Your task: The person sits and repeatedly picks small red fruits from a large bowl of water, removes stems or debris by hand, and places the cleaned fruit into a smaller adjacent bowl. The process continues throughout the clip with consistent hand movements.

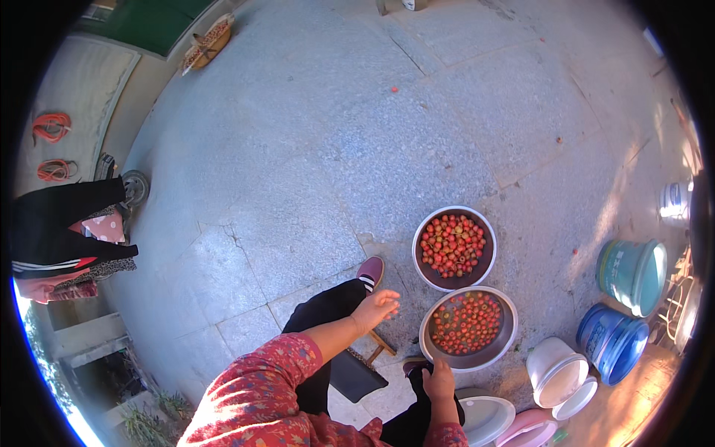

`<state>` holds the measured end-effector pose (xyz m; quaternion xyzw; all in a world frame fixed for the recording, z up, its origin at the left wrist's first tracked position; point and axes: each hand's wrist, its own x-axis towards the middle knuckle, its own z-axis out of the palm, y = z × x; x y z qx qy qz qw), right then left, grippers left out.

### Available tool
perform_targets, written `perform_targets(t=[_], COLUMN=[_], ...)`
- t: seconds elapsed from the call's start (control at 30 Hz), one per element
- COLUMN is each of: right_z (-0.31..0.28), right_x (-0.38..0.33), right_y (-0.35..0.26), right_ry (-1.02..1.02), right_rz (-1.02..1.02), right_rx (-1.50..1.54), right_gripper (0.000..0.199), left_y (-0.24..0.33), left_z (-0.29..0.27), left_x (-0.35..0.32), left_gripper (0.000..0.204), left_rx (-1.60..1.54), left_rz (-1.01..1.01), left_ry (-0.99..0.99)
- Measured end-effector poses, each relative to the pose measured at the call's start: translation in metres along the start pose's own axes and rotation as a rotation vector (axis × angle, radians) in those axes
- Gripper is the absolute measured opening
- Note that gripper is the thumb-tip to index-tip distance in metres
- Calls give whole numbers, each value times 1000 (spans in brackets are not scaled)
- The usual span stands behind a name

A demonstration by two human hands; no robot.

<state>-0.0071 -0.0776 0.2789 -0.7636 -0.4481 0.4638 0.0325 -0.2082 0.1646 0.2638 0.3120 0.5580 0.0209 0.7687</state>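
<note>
Two round metal basins stand touching on the paving in front of me. The far basin (pixel 490 237) holds many small red fruits (pixel 450 246), which look like hawthorn or crab apples. In the near basin (pixel 508 344), more such fruits (pixel 469 320) sit in what looks like water. My left hand (pixel 376 309) hangs in the air left of the near basin, its fingers loosely bent and apart, with nothing seen in them. Close to the near basin's lower rim is my right hand (pixel 439 380); most of its fingers are hidden, and any contact with the rim is unclear.
A low stool with a dark seat (pixel 357 375) stands by my legs. To the right are a green bucket (pixel 614 272), a blue bucket (pixel 602 339), a white bucket (pixel 547 361) and a pink basin (pixel 527 428). A fruit-filled basket (pixel 208 46) sits far left; stray fruits dot the ground.
</note>
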Motion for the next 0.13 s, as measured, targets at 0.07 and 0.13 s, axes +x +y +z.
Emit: perform_targets(t=[0.07, 0.13], right_z=[-14, -58], right_x=[-42, -74], right_y=[-4, -19], right_ry=[114, 5], right_rz=[-7, 68], right_rx=[-34, -28], right_gripper=[46, 45], left_y=[19, 42], left_z=[-18, -47], left_x=[-32, -82], left_gripper=[33, 32], left_rx=[-39, -89], left_rz=[33, 100], left_ry=[13, 81])
